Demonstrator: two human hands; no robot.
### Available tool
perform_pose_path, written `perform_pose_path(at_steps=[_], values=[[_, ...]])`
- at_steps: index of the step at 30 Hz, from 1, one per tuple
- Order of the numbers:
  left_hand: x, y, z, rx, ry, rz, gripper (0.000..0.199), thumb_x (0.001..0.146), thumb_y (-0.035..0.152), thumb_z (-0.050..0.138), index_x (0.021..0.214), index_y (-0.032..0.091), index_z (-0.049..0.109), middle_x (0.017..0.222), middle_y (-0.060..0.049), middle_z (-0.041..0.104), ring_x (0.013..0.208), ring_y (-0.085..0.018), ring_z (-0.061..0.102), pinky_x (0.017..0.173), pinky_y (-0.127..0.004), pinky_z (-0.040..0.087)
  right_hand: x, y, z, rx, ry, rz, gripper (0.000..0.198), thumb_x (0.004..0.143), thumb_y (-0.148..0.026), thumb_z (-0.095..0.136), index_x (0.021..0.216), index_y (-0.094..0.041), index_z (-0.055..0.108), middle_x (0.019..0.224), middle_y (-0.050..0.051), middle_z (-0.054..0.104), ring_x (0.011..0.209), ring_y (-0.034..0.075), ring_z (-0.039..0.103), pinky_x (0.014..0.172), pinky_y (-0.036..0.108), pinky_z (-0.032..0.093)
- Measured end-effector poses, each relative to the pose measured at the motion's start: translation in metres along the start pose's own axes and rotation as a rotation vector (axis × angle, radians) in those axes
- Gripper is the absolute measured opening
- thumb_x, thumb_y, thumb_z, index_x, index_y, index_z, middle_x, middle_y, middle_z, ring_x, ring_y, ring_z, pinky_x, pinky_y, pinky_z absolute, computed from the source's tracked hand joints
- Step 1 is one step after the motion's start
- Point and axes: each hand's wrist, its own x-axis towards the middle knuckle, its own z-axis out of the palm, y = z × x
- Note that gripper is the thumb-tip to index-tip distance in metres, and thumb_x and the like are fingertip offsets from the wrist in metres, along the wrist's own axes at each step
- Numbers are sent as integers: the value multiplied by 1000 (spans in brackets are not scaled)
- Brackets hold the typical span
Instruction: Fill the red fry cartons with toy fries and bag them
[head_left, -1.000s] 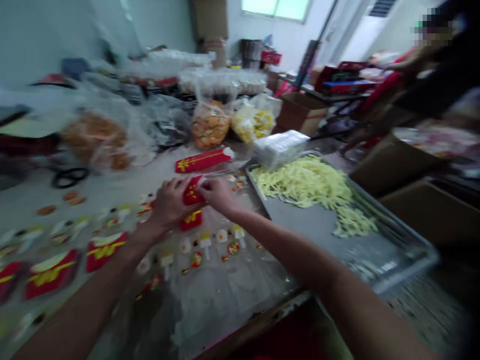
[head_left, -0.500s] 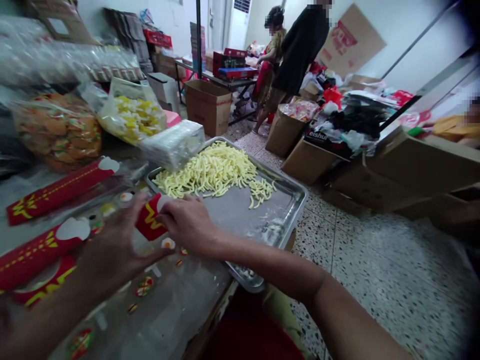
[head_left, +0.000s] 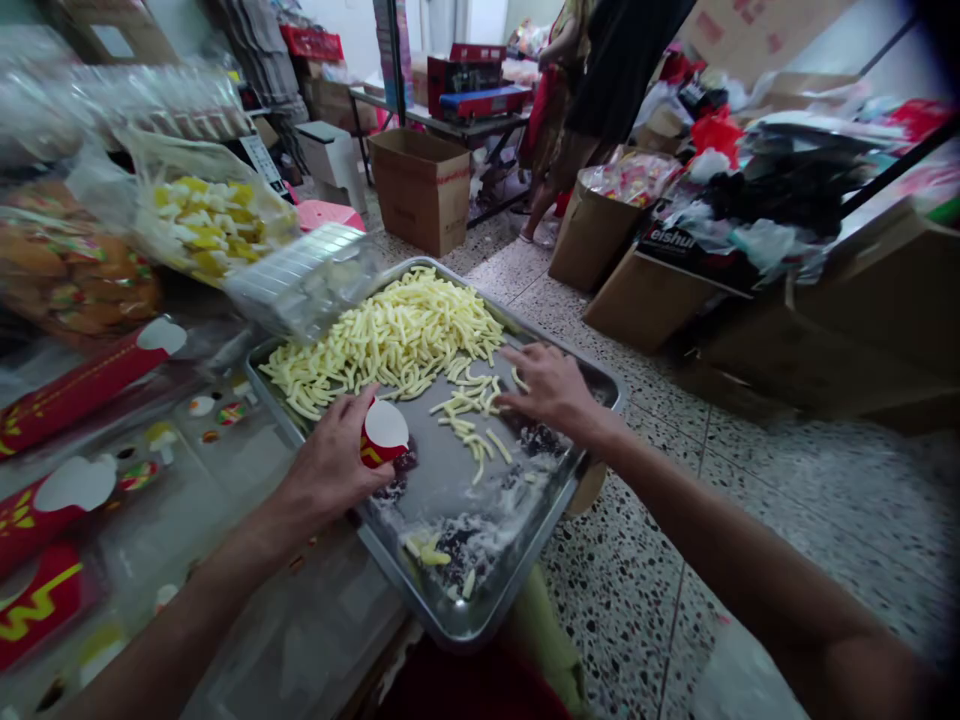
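Note:
My left hand grips a small red fry carton with a white inside and a bit of yellow print. It holds the carton over the left edge of a metal tray. A big heap of pale yellow toy-like fries covers the tray's far side. My right hand is over the tray's right part, fingers stretched out and apart, at a few loose fries. Whether its fingertips press on any fry is hard to see. White powdery residue and several bits lie at the tray's near end.
Left on the table lie long red carton stacks and a flat red carton. Beyond them are a bag of yellow-white pieces and clear plastic packs. Cardboard boxes stand on the floor; two people are at the back.
My left hand has carried the carton right, over the tray. My right hand has let go of the carton and moved right to the loose fries, which now lie spread nearer me.

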Motion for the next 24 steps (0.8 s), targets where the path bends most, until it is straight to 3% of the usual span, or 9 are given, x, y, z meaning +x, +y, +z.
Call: perform_pose_path(at_steps=[3,6,8,12,15,17,19,24], values=[[7,1,6,76,-11,-6,91,64,31,69,148,13,38,134,-17,55,125,-34,55,111,-46,46,1,-3,3,41,59,48,42,88,-45,70,122,-19,72,113,15,66,105,30,58,90,42,45],[12,-7,5,98,-19,-36,92,64,31,69,148,10,37,140,-18,54,131,-35,52,114,-45,43,2,-3,12,180,18,-242,32,92,-39,66,120,-24,74,120,12,64,107,25,58,93,38,46],[14,-16,-1,99,-10,-83,94,64,33,69,149,9,37,141,-18,52,132,-35,51,115,-44,41,5,0,18,223,-6,-357,29,94,-35,64,121,-29,74,124,10,64,108,24,58,97,40,45],[14,-28,-15,78,26,-150,93,65,37,69,150,13,39,132,-14,53,124,-32,56,110,-41,46,17,8,14,433,-10,-348,35,95,-31,64,129,-32,69,123,8,67,108,21,60,96,39,47],[16,-25,-16,31,54,-94,91,67,38,70,150,17,41,126,-10,52,119,-30,58,109,-39,48,22,4,3,544,-5,-268,26,94,-33,65,117,-29,75,105,4,74,91,18,65,86,34,50],[18,-20,-14,9,75,-29,90,68,37,71,150,17,40,126,-10,52,119,-29,57,110,-38,47,24,-5,-3,529,-7,-242,19,93,-32,65,104,-26,79,93,3,75,79,16,65,79,32,50],[19,-16,-12,2,100,28,90,70,35,71,151,18,39,128,-10,52,122,-28,55,112,-38,45,26,-16,-8,485,-57,-317,19,93,-31,64,103,-26,79,94,3,75,81,15,65,79,31,50],[13,-20,-13,7,52,66,92,70,31,73,153,23,36,129,-9,53,124,-30,54,112,-41,44,37,-39,-19,232,-281,-660,40,87,-13,64,122,-30,72,127,4,69,110,20,62,97,36,45]])
